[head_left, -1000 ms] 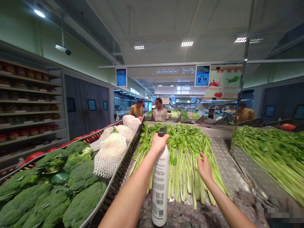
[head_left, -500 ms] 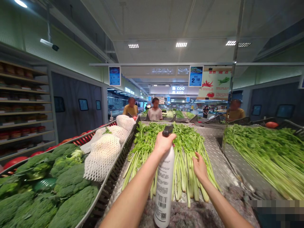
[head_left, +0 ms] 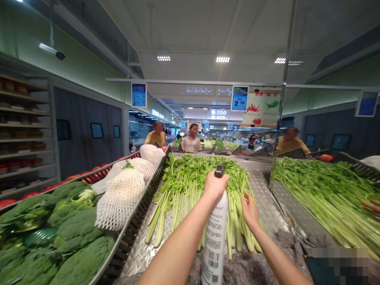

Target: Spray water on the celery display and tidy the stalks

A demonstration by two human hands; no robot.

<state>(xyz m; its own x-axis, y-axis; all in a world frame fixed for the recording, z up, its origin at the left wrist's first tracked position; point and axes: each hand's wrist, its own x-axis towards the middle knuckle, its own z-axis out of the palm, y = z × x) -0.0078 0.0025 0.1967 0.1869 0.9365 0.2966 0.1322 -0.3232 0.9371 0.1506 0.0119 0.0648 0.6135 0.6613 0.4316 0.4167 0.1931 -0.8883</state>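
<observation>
My left hand [head_left: 215, 185] is wrapped round the top of a white spray bottle [head_left: 215, 241] with a black nozzle, held upright over a pile of green celery [head_left: 190, 186] on a metal tread-plate stand [head_left: 267, 198]. Fingers of my right hand [head_left: 250, 211] rest on the celery stalks just right of the bottle, slightly curled.
A black crate of broccoli [head_left: 74, 233] and net-wrapped produce [head_left: 123, 198] stands at left. A second bed of greens [head_left: 326, 194] lies at right, with another person's fingers [head_left: 371, 208] at its edge. Three people [head_left: 191, 138] stand beyond the stand. Shelves line the left wall.
My left hand has carried the bottle to the right along the celery, close to my right hand. The view has shifted right, and a person's fingers now show at the far right.
</observation>
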